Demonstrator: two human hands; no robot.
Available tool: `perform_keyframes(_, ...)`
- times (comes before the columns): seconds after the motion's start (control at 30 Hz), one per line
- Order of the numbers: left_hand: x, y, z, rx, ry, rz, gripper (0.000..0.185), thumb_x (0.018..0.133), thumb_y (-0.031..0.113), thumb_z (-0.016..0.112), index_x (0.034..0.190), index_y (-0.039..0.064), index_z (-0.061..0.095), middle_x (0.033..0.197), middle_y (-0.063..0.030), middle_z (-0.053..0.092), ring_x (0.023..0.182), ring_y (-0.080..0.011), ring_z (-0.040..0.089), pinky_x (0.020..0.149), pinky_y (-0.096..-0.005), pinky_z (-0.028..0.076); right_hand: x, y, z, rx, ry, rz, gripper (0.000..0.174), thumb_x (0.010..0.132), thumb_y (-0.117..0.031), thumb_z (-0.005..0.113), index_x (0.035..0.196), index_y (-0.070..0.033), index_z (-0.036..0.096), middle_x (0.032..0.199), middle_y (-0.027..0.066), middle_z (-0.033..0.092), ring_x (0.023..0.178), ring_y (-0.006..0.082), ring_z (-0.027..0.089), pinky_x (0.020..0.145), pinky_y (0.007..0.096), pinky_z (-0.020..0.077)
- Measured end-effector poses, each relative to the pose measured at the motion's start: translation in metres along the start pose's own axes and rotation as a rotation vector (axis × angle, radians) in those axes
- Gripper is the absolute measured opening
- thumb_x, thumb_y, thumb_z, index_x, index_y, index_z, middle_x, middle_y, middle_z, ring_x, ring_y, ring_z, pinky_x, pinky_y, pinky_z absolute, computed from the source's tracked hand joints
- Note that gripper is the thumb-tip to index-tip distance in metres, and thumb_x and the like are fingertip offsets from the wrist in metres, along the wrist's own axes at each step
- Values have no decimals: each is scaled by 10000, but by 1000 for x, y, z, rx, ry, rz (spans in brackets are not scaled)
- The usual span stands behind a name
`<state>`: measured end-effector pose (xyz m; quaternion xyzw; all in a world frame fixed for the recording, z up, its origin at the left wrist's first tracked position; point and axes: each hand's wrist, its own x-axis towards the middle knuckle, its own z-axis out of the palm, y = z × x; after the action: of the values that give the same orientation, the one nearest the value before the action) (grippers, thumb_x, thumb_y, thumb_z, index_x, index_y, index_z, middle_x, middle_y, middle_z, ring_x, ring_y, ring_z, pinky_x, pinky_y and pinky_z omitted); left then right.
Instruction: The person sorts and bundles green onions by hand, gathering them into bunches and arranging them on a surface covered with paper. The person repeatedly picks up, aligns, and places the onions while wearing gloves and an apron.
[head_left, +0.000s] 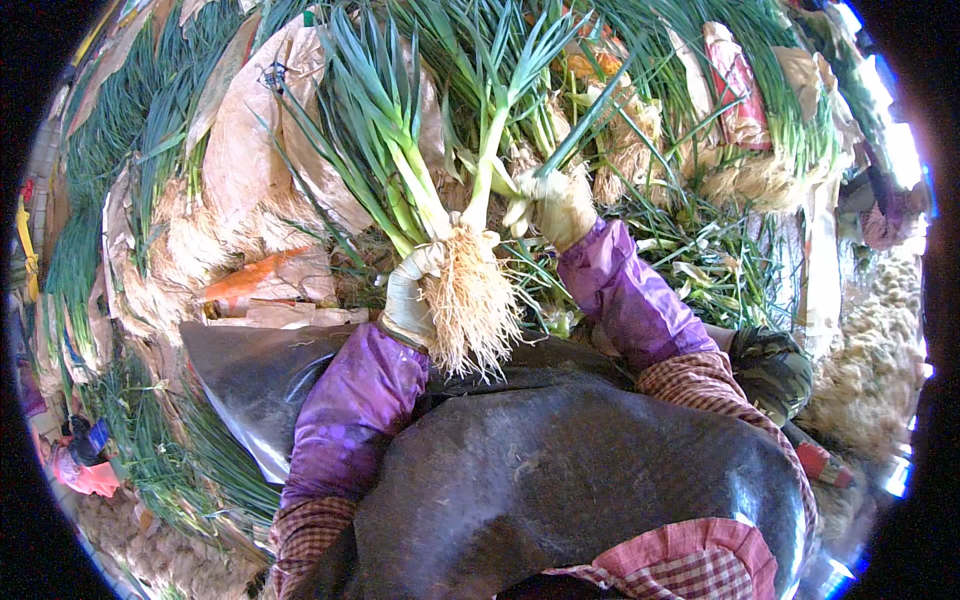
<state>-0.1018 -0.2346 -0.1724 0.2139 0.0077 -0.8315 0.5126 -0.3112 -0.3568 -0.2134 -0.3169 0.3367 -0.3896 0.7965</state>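
Observation:
Both hands wear pale rubber gloves with purple cuffs. My left hand (415, 291) grips a bunch of leek-like green onions (429, 196) low on the white stems, leaves pointing up and away, pale roots (474, 304) hanging down over the dark apron (525, 450). To the right of the bunch, my right hand (559, 204) has bent fingers at a long green leaf and a pale strip near the stems; whether it pinches them firmly is hard to tell. Behind the hands lie more green onions with tangled roots.
Heaps of green onions (172, 112) with brown paper sheets (251, 142) lie at left and top. Stripped leaves (720, 262) are piled right of my right hand. A root mound (862, 352) stands at far right. Pink plastic (86, 476) lies at lower left.

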Motion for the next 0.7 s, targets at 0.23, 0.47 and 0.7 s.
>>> perform_keyframes(0.23, -1, 0, 1, 10, 17, 72, 647, 801, 287, 652, 1331, -52, 500, 1166, -173, 634, 997, -286, 639, 885, -441, 535, -56, 2, 18, 1, -34, 196, 337, 933, -245, 591, 1070, 59, 640, 860, 197, 703, 620, 279, 685, 564, 339, 577)
perform_keyframes(0.47, -5, -2, -4, 178, -12, 62, 616, 848, 355, 590, 1293, -64, 512, 1014, -96, 641, 850, -219, 639, 762, -371, 549, -65, -48, 13, -465, -132, -205, 331, 949, -284, 636, 1093, 9, 694, 854, 117, 723, 657, 144, 666, 625, 276, 539)
perform_keyframes(0.7, -4, -11, 21, 316, 100, 75, 558, 849, 368, 608, 1273, 9, 553, 954, -90, 636, 821, -223, 635, 734, -367, 555, 17, 8, 24, -674, -32, -181, 378, 918, -189, 699, 1227, -3, 584, 1043, 115, 672, 1029, 217, 635, 910, 342, 503)
